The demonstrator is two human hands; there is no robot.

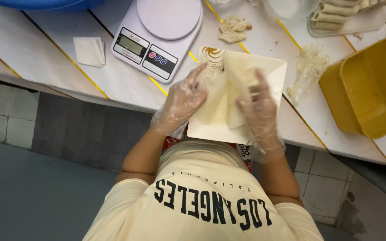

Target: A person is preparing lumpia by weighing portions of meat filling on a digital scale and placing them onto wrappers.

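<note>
A thin pale wrapper point(222, 96) lies on a square cream plate point(275, 71) at the counter's near edge. Both hands wear clear plastic gloves. My left hand point(183, 101) pinches the wrapper's left side, its fingers pointing toward the plate's patterned corner. My right hand point(260, 107) grips a folded flap of the wrapper on the right and presses it down. What lies inside the fold is hidden.
A white digital kitchen scale point(157, 38) stands behind the plate, with a small stack of square sheets point(89, 51) to its left. A yellow tub point(371, 87), a crumpled plastic glove point(308, 71), a tray of finished rolls point(340, 13) and a torn dough scrap point(233, 29) sit to the right and behind.
</note>
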